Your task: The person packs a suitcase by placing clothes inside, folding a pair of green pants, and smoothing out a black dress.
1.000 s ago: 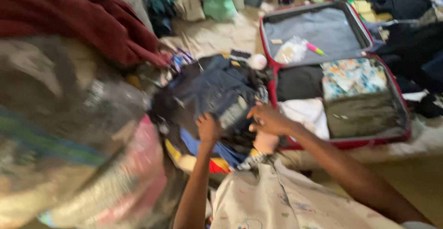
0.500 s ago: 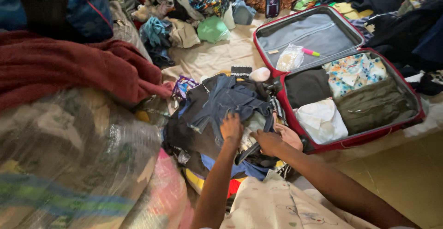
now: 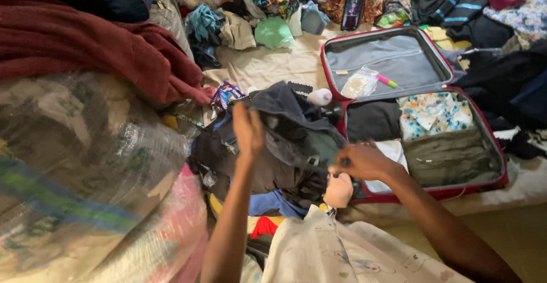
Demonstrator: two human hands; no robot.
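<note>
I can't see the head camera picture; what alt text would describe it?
A person's left hand lifts a dark grey garment from a heap of clothes while the right hand grips its other end, beside an open red suitcase packed with folded clothes. A maroon blanket lies to the left.

Dark grey-navy garment [image 3: 285, 112] — soft, crumpled, lifted at centre frame above a heap of dark clothes, upper edge pinched and raised, rest draping down to the right in loose folds. Lower fold stretched toward centre-right — just left of the open red suitcase's edge.
</note>
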